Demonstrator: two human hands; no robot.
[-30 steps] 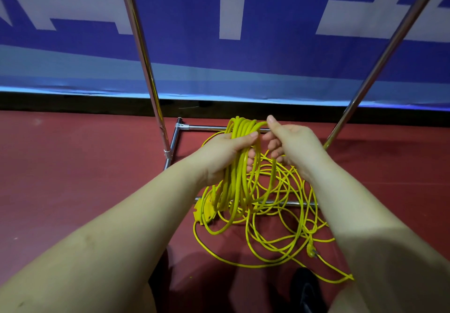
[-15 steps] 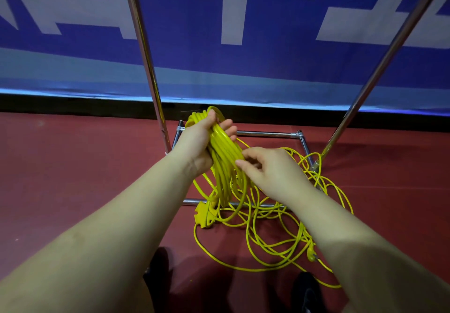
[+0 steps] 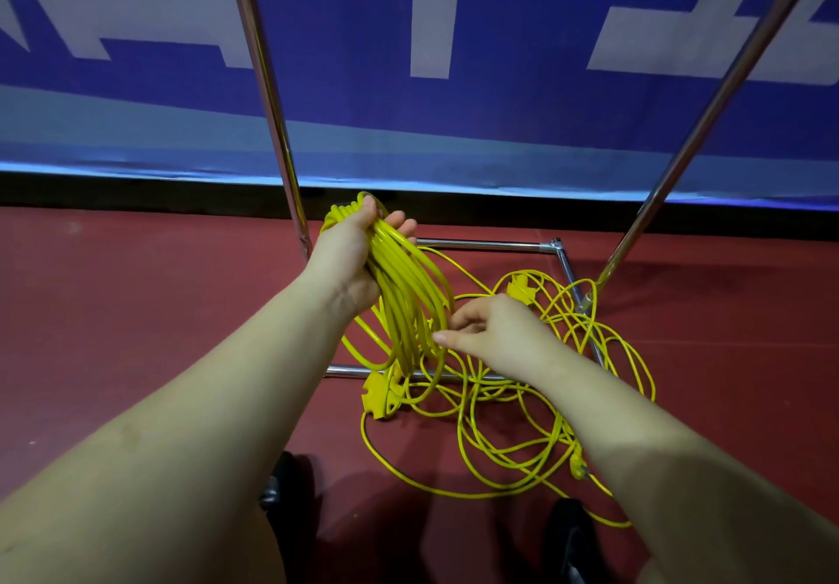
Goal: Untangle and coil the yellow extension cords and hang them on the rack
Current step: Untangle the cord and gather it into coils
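- Mostly, the picture looks down from a person's head at two bare forearms reaching forward over a dark red floor (image 3: 136, 333).
- The left hand (image 3: 349, 256) is raised and grasps a thick bundle of coiled yellow cord (image 3: 404, 293); its fingers wrap the top of the loops, which hang down from the palm.
- The right hand (image 3: 495, 329) is lower, beside the hanging loops. Its fingers point left toward the strands, half curled; whether they pinch a strand cannot be told.
- A loose tangle of yellow cord (image 3: 513, 406) lies on the floor under and to the right of the hands, spread across the base bars of a chrome rack (image 3: 481, 245).
- A yellow socket block (image 3: 379, 395) lies at the foot of the coil, touching the near base bar. A second one (image 3: 522, 288) sits farther back in the tangle.
- Two rack poles (image 3: 268, 97) rise out of view in front of a blue and white banner (image 3: 499, 120).
- Judging by this, coiling is in hand and only partly done: much cord lies loose and nothing hangs on the rack.
- The next move likely calls for the right hand to draw up a free strand and lay another loop into the left hand, watching for knots.
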